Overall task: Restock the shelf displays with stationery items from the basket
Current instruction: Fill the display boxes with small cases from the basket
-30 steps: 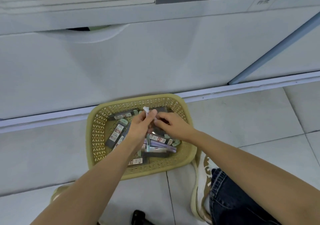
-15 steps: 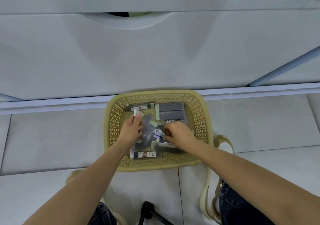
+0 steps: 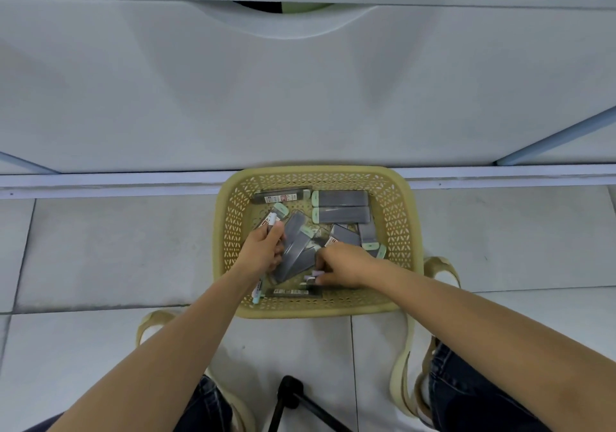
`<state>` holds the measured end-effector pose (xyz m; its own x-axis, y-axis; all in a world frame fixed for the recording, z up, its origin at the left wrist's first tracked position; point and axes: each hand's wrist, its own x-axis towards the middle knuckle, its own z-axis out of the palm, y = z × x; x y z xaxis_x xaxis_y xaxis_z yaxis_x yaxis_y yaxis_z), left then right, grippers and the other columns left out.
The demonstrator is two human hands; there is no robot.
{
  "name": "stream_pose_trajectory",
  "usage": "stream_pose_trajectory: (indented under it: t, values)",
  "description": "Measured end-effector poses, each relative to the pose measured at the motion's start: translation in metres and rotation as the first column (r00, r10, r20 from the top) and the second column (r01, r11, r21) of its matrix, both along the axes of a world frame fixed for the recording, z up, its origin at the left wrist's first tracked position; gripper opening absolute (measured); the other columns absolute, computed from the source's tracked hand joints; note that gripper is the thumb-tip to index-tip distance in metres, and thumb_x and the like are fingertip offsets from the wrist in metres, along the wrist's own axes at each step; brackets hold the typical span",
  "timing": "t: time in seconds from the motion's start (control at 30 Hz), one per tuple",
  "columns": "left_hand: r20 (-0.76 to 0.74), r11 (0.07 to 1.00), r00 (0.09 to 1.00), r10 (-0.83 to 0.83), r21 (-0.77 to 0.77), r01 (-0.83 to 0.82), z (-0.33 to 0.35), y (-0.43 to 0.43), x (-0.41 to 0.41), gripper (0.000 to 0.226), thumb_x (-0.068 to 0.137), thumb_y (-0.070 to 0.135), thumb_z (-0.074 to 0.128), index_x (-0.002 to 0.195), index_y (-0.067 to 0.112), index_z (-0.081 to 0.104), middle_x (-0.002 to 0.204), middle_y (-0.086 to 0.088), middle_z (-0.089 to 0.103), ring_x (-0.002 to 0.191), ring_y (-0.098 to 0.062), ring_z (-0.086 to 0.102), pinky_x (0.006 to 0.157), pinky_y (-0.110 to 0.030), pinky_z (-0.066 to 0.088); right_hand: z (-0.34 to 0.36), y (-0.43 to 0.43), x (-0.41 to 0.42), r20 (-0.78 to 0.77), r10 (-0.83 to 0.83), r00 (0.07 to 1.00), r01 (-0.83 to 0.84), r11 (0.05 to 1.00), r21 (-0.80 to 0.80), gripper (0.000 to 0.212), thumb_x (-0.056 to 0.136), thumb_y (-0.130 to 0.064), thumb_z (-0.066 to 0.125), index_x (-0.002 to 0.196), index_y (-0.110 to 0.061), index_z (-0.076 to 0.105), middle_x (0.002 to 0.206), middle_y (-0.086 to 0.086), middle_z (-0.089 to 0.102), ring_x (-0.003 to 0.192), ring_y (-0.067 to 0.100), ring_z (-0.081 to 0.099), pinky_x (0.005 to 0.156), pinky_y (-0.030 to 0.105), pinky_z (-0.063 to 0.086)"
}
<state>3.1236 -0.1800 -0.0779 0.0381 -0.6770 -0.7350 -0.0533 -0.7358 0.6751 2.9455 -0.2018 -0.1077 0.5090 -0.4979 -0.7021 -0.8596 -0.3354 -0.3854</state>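
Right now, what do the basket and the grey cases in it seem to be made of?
The basket is likely moulded plastic, matte dull yellow; its walls are a pierced lattice. The grey cases are probably smooth, half-clear plastic with pale green caps; their flat faces show a soft sheen.

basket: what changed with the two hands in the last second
The right grip drew away from the left grip, toward the near side of the basket, and now pinches a purple-capped pack. The left grip kept holding its bundle of grey packs. The basket stayed on the floor against the shelf base.
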Motion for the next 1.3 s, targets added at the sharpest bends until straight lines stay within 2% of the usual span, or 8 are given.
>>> stream_pose_trajectory:
  t: [0.1, 0.37, 0.53, 0.63, 0.73, 0.87, 1.03, 1.3]
  values:
    - [0.007, 1.0, 1.0, -0.012, 0.007, 0.012, -0.002, 0.0, 0.001, 0.031, 0.104, 0.032, 0.04, 0.08, 0.012, 0.044, 0.059, 0.001, 0.036, 0.05, -0.013, 0.031, 0.043, -0.019, 0.026, 0.002, 0.0, -0.004, 0.011, 0.019, 1.0, -0.02, 0.99, 0.139, 0.033, 0.089, -0.037, 0.064, 0.11, -0.012, 0.061, 0.106, 0.008, 0.065, 0.092, 0.024, 0.059, 0.063, 0.031, 0.042]
    - [0.009, 0.999, 0.999, -0.033, 0.023, 0.033, -0.004, 0.001, 0.0, 0.03, 0.103, 0.032, 0.041, 0.083, 0.012, 0.049, 0.06, 0.001, 0.04, 0.048, -0.011, 0.034, 0.041, -0.017, 0.03, 0.001, -0.004, -0.008, 0.07, -0.051, 0.996, 0.032, 0.97, 0.241, 0.031, 0.091, -0.03, 0.063, 0.113, -0.008, 0.061, 0.105, 0.008, 0.063, 0.087, 0.019, 0.055, 0.069, 0.029, 0.042]
    - [0.108, 0.996, 0.991, -0.084, 0.029, 0.081, -0.002, 0.001, -0.002, 0.026, 0.101, 0.03, 0.043, 0.083, 0.013, 0.05, 0.07, -0.006, 0.043, 0.061, -0.018, 0.038, 0.058, -0.029, 0.031, -0.002, -0.007, -0.012, 0.151, -0.079, 0.985, 0.04, 0.968, 0.249, 0.013, 0.09, -0.022, 0.066, 0.087, -0.01, 0.067, 0.077, 0.004, 0.061, 0.066, 0.015, 0.05, 0.057, 0.025, 0.035]
    - [0.107, 0.996, 0.991, -0.084, 0.035, 0.081, 0.001, -0.001, -0.002, 0.025, 0.099, 0.03, 0.051, 0.081, 0.013, 0.052, 0.071, -0.007, 0.047, 0.063, -0.019, 0.04, 0.058, -0.03, 0.031, 0.009, -0.022, -0.013, 0.252, -0.217, 0.943, 0.168, 0.965, 0.2, 0.015, 0.092, -0.027, 0.064, 0.089, -0.013, 0.069, 0.07, -0.006, 0.058, 0.058, 0.005, 0.046, 0.055, 0.015, 0.034]
    - [-0.02, 0.997, 0.998, -0.052, -0.051, 0.051, 0.012, -0.007, -0.002, 0.02, 0.09, 0.029, 0.066, 0.087, 0.01, 0.061, 0.062, -0.001, 0.055, 0.058, -0.015, 0.047, 0.055, -0.028, 0.037, 0.036, -0.046, -0.014, 0.401, -0.515, 0.758, 0.411, 0.854, 0.318, 0.01, 0.09, -0.028, 0.067, 0.08, -0.026, 0.068, 0.06, -0.014, 0.06, 0.05, -0.004, 0.047, 0.052, 0.009, 0.038]
    - [-0.117, 0.976, 0.984, -0.131, -0.192, 0.107, 0.043, -0.013, -0.013, 0.027, 0.082, 0.024, 0.076, 0.1, 0.005, 0.069, 0.064, 0.007, 0.067, 0.055, -0.004, 0.06, 0.05, -0.016, 0.046, 0.078, -0.065, -0.013, 0.495, -0.762, 0.418, 0.56, 0.645, 0.52, 0.004, 0.088, -0.018, 0.069, 0.088, -0.016, 0.072, 0.064, -0.008, 0.064, 0.058, 0.004, 0.056, 0.056, 0.016, 0.046]
    - [-0.071, 0.923, 0.995, -0.069, -0.382, 0.037, 0.095, -0.02, -0.024, 0.009, 0.078, 0.019, 0.079, 0.072, 0.02, 0.072, 0.057, 0.009, 0.063, 0.051, -0.004, 0.055, 0.052, -0.014, 0.046, 0.14, -0.073, -0.012, 0.601, -0.753, 0.268, 0.553, 0.63, 0.544, 0.007, 0.091, -0.012, 0.065, 0.088, -0.007, 0.069, 0.065, -0.003, 0.062, 0.059, 0.008, 0.052, 0.057, 0.02, 0.045]
    - [-0.123, 0.851, 0.988, -0.09, -0.526, 0.012, 0.199, -0.024, -0.022, 0.007, 0.079, 0.017, 0.077, 0.078, 0.012, 0.071, 0.052, 0.003, 0.052, 0.043, -0.008, 0.04, 0.041, -0.016, 0.032, 0.258, -0.07, -0.028, 0.775, -0.611, 0.161, 0.498, 0.728, 0.471, 0.014, 0.094, -0.006, 0.058, 0.106, -0.002, 0.065, 0.086, 0.008, 0.067, 0.071, 0.015, 0.061, 0.068, 0.022, 0.052]
